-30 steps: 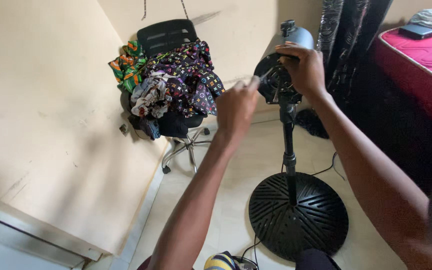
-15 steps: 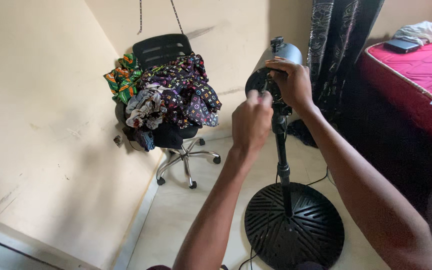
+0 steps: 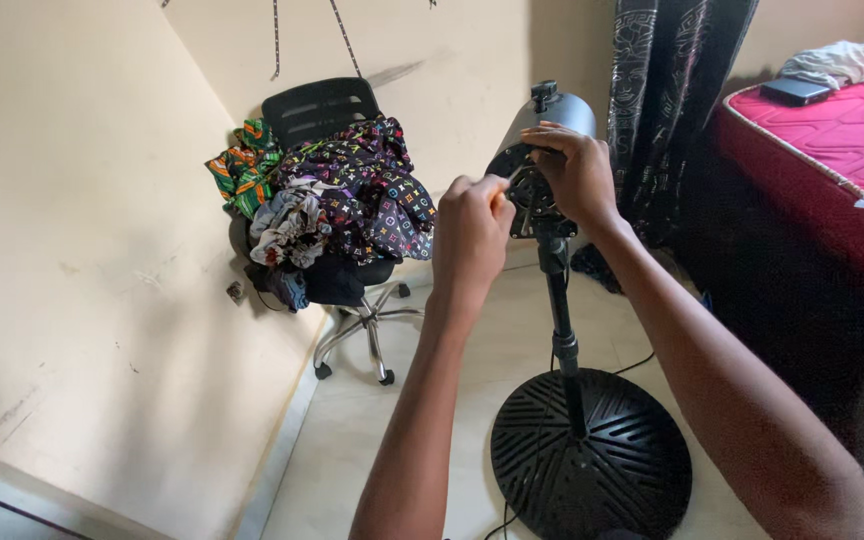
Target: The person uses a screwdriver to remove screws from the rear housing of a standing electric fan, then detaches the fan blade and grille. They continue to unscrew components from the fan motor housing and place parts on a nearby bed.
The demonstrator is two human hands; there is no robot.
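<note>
Beige-walled bedroom: right hand (image 3: pixel 574 172) clamped on bladeless fan motor head (image 3: pixel 542 150), left hand (image 3: pixel 472 228) fisted around thin tool at its front; reassembly looks unfinished.

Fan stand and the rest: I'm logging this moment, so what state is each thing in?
Fan stand: upright, no blades or guard visible.
Motor head: gripped by the right hand.
Left hand: closed around a thin tool at the head.
Chair: piled with clothes.
Curtain: hanging.
</note>
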